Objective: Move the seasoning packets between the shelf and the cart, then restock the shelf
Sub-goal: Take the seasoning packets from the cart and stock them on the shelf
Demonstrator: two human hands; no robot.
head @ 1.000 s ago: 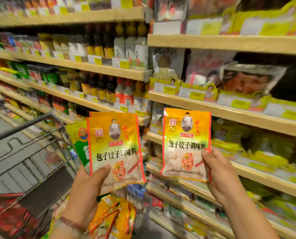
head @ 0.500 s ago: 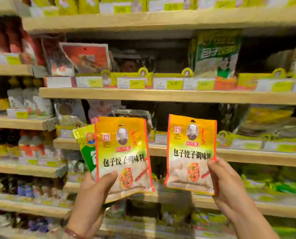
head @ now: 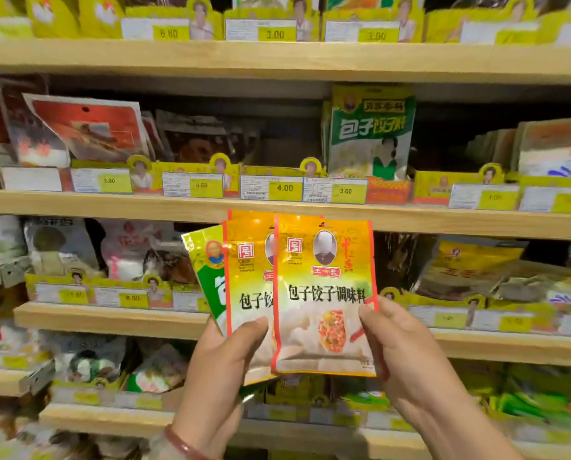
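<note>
We hold a fan of seasoning packets in front of the shelves, low and centre in the head view. Our right hand [head: 407, 353] grips the front orange packet [head: 324, 293] at its right edge, about four o'clock on the packet, thumb curled over the printed face. Our left hand [head: 224, 370] pinches a second orange packet [head: 247, 293] near its lower edge, thumb on the front, and behind that one a green packet [head: 207, 263] peeks out at nine o'clock. The front orange packet overlaps the second one, covering its right half. All three stand roughly upright, the green one tilted a little to the left.

A reddish bracelet [head: 181, 443] sits on our left wrist at the bottom of the picture.

Behind the packets runs a wooden shelf board [head: 111, 204], carrying a row of yellow price tags [head: 284, 189]. At one o'clock from the fan, on that board, stands a green-and-white packet [head: 372, 134] upright in its tray. At eleven o'clock a red packet [head: 88, 127] leans in its own tray. More packets fill the lower shelves at three and nine o'clock, too blurred for us to read.
</note>
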